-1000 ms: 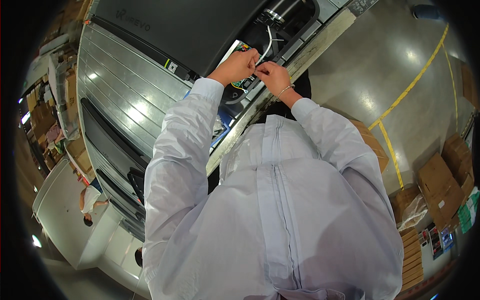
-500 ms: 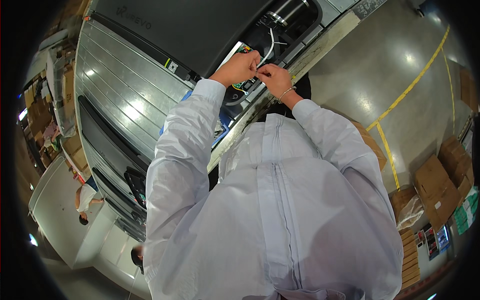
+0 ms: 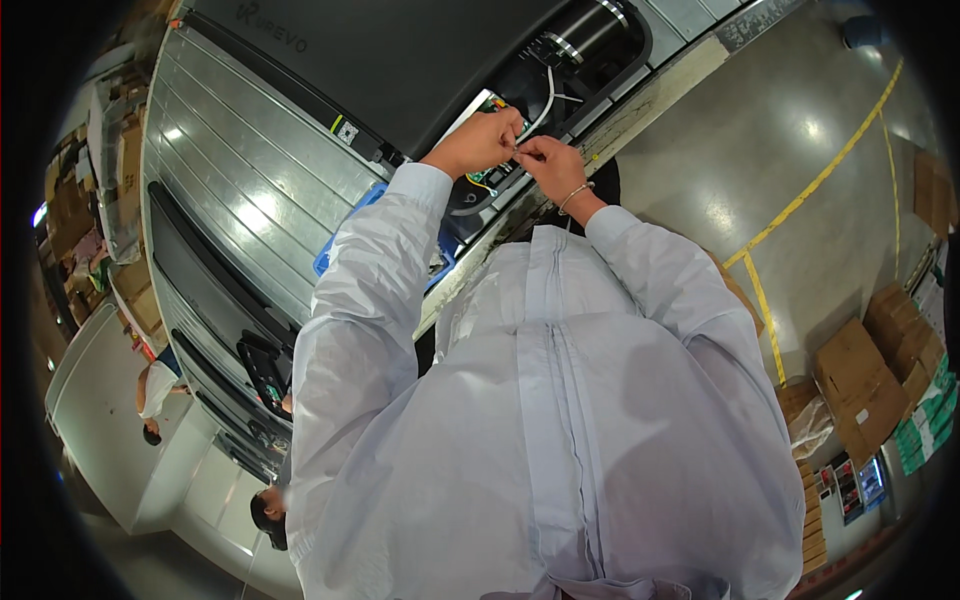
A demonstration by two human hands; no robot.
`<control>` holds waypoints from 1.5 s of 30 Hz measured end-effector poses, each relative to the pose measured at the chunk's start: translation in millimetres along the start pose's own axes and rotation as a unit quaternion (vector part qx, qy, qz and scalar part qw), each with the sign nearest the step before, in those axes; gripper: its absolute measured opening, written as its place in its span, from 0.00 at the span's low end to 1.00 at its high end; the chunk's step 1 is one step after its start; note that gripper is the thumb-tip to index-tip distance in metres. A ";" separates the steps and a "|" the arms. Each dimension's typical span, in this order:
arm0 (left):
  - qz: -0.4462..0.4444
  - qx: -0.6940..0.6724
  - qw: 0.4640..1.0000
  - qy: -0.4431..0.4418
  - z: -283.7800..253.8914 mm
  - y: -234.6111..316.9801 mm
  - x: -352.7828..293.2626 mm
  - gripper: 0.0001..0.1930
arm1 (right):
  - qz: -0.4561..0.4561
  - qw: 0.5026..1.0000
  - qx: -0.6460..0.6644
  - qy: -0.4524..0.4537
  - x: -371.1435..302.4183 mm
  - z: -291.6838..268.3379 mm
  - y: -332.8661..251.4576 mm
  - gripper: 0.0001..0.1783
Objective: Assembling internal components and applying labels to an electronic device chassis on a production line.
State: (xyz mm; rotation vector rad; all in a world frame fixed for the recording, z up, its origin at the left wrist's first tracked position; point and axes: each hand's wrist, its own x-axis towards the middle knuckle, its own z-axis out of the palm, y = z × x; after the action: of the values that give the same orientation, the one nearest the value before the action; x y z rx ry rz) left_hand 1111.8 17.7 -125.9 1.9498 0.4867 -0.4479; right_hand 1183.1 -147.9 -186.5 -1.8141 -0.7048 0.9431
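A flat black machine, which looks like a treadmill (image 3: 390,65), lies before me with its end compartment uncovered. Inside that compartment are a cylindrical motor (image 3: 592,32), a white cable (image 3: 551,92) and a green circuit board (image 3: 481,177) with a yellow wire. Above the board my left hand (image 3: 476,143) is closed in a pinch. My right hand (image 3: 556,167) meets it fingertip to fingertip, also pinching. Whatever sits between the fingers is too small to make out. Part of the board is hidden under my hands.
The machine rests on a slatted metal conveyor (image 3: 225,165) with a worn edge ledge (image 3: 670,90). A blue tray (image 3: 322,262) lies by my left sleeve. More black machines (image 3: 215,265) line the left, with people beyond. Cardboard boxes (image 3: 862,390) stand at right.
The whole view has shifted slightly. Both hands stay pinched together over the board, with only small finger movement.
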 end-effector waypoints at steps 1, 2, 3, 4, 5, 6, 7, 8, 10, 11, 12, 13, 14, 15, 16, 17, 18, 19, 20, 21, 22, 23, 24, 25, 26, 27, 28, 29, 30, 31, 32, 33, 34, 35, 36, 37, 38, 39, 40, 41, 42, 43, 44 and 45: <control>0.003 0.015 1.000 -0.005 0.8 -1.4 0.8 0.10 | -0.006 1.000 -0.013 0.001 0.3 -0.6 -3.3 0.06; 0.002 0.014 1.000 -0.003 1.3 -3.8 1.0 0.10 | -0.013 1.000 -0.026 0.002 0.5 -0.7 -5.1 0.06; 0.003 0.010 1.000 -0.002 2.0 -6.7 1.1 0.10 | -0.013 1.000 -0.027 0.000 0.7 -0.3 -5.5 0.06; 0.004 0.006 1.000 -0.001 2.4 -9.0 1.1 0.10 | -0.015 1.000 -0.026 0.000 1.0 0.0 -6.5 0.06; 0.006 0.002 1.000 -0.001 2.3 -9.1 1.3 0.10 | -0.015 1.000 -0.025 0.001 0.8 0.0 -6.4 0.06; 0.006 0.001 1.000 0.000 2.0 -9.3 1.5 0.10 | -0.016 1.000 -0.025 0.002 1.0 -0.1 -6.3 0.06; -0.001 -0.007 1.000 -0.004 1.6 -9.5 1.5 0.10 | -0.016 1.000 -0.025 0.002 1.3 -0.3 -6.2 0.06; -0.008 -0.016 1.000 -0.008 1.2 -9.7 1.4 0.10 | -0.023 0.999 -0.025 -0.003 1.7 -0.9 -6.0 0.06; -0.015 -0.026 1.000 -0.010 1.6 -10.0 1.2 0.10 | -0.039 0.999 -0.025 -0.013 2.8 -1.8 -5.9 0.06; -0.011 -0.023 1.000 -0.005 3.0 -10.4 1.1 0.10 | -0.039 0.999 -0.026 -0.014 3.0 -2.0 -6.0 0.06; -0.007 -0.020 1.000 0.001 4.7 -10.9 0.9 0.09 | -0.022 0.999 -0.024 -0.019 2.5 -2.1 -6.2 0.06; -0.002 -0.017 1.000 0.007 6.0 -11.3 0.3 0.09 | -0.005 0.999 -0.022 -0.023 2.0 -2.3 -6.4 0.06; -0.002 -0.018 1.000 0.008 6.6 -12.1 -1.2 0.09 | 0.012 0.999 -0.020 -0.028 2.2 -2.5 -6.6 0.06; 0.004 -0.045 0.999 0.005 6.5 -13.2 -2.9 0.08 | 0.012 0.999 -0.022 -0.028 3.2 -2.2 -5.9 0.06; 0.010 -0.073 0.997 0.001 6.2 -14.4 -4.8 0.07 | 0.055 0.998 0.002 -0.043 4.4 -1.0 -5.3 0.06; 0.016 -0.102 0.995 -0.003 6.4 -15.4 -6.2 0.07 | 0.099 0.993 0.026 -0.058 5.8 0.1 -4.8 0.06; 0.017 -0.102 0.995 -0.002 6.8 -16.1 -7.2 0.07 | 0.142 0.986 0.050 -0.073 7.0 0.6 -4.2 0.06; 0.010 -0.111 0.994 0.001 7.4 -16.9 -8.1 0.06 | 0.141 0.986 0.048 -0.073 8.6 -0.2 -3.2 0.06; 0.002 -0.120 0.993 0.007 7.6 -17.4 -9.5 0.05 | 0.190 0.972 0.106 -0.089 11.6 -2.0 -6.4 0.05; -0.006 -0.129 0.991 0.013 8.5 -17.7 -10.5 0.04 | 0.238 0.952 0.164 -0.104 14.8 -4.6 -11.3 0.05; -0.006 -0.131 0.991 0.016 10.2 -18.1 -11.0 0.04 | 0.285 0.926 0.219 -0.118 17.3 -6.6 -14.7 0.05; -0.003 -0.120 0.992 0.027 12.3 -18.7 -11.3 0.04 | 0.284 0.926 0.216 -0.121 18.9 -8.2 -16.9 0.05; 0.000 -0.109 0.993 0.039 15.0 -19.5 -11.8 0.04 | 0.305 0.919 0.220 -0.120 19.8 -9.7 -19.3 0.04; 0.003 -0.097 0.994 0.050 17.0 -20.7 -13.1 0.04 | 0.325 0.911 0.225 -0.119 20.6 -9.9 -21.4 0.04; 0.001 -0.099 0.994 0.054 19.6 -21.8 -14.9 0.04 | 0.345 0.902 0.230 -0.118 21.7 -9.9 -22.8 0.03; 0.033 -0.067 0.991 0.108 23.1 -22.8 -17.2 0.04 | 0.345 0.903 0.226 -0.123 22.9 -10.0 -22.7 0.03; 0.063 -0.035 0.984 0.162 27.6 -23.7 -19.7 0.04 | 0.345 0.897 0.245 -0.127 23.8 -10.0 -21.0 0.03; 0.092 -0.003 0.972 0.216 32.9 -24.5 -22.4 0.04 | 0.346 0.891 0.263 -0.132 24.6 -10.4 -19.8 0.03; 0.087 -0.005 0.970 0.225 39.1 -24.4 -24.3 0.04 | 0.347 0.885 0.280 -0.139 27.0 -11.4 -20.4 0.03; 0.056 0.011 0.962 0.269 47.4 -23.7 -25.4 0.03 | 0.346 0.885 0.273 -0.149 27.8 -12.5 -21.1 0.03; 0.024 0.027 0.950 0.311 55.2 -21.8 -25.5 0.02 | 0.340 0.887 0.266 -0.164 28.0 -13.4 -22.1 0.03; -0.009 0.043 0.934 0.353 63.0 -19.8 -26.1 0.02 | 0.335 0.888 0.258 -0.180 28.2 -14.4 -23.3 0.03; -0.018 0.040 0.930 0.365 72.3 -16.6 -27.8 0.02 | 0.330 0.889 0.250 -0.196 30.3 -15.1 -24.2 0.03; -0.116 -0.045 0.908 0.401 82.1 -8.5 -26.6 0.03 | 0.329 0.889 0.242 -0.206 34.5 -18.9 -20.8 0.03; -0.211 -0.130 0.868 0.430 90.6 -1.1 -24.7 0.03 | 0.305 0.899 0.219 -0.227 38.7 -23.0 -17.0 0.03; -0.303 -0.214 0.812 0.450 97.7 2.3 -26.1 0.03 | 0.283 0.905 0.198 -0.249 38.4 -24.3 -15.3 0.03; -0.308 -0.219 0.805 0.458 102.2 3.0 -25.9 0.03 | 0.259 0.910 0.176 -0.270 38.7 -24.6 -13.8 0.03; -0.299 -0.399 0.747 0.441 106.0 3.8 -25.2 0.03 | 0.259 0.908 0.170 -0.280 40.1 -24.4 -12.4 0.03; -0.275 -0.564 0.661 0.413 109.6 3.7 -24.9 0.03 | 0.213 0.925 0.102 -0.300 42.7 -23.4 -13.5 0.02; -0.236 -0.709 0.552 0.370 112.7 3.0 -24.7 0.04 | 0.163 0.934 0.033 -0.316 45.9 -22.5 -14.8 0.02; -0.233 -0.713 0.540 0.381 117.1 0.7 -23.1 0.04 | 0.110 0.936 -0.037 -0.333 49.3 -23.0 -18.4 0.03; -0.241 -0.708 0.539 0.388 120.3 -4.2 -20.6 0.03 | 0.105 0.931 -0.044 -0.347 54.7 -24.8 -22.2 0.03; -0.248 -0.703 0.537 0.395 122.5 -8.9 -18.1 0.03 | 0.026 0.909 -0.137 -0.392 63.0 -28.0 -26.4 0.03; -0.256 -0.698 0.535 0.400 125.0 -10.8 -15.5 0.03 | -0.055 0.872 -0.227 -0.430 71.9 -31.4 -34.3 0.05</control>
State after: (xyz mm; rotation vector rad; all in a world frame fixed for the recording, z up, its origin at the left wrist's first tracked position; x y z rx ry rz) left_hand 1081.3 -94.2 -176.1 0.2159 1.4465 0.5201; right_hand 1246.0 -92.7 -168.4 -1.6500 -1.6782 1.6280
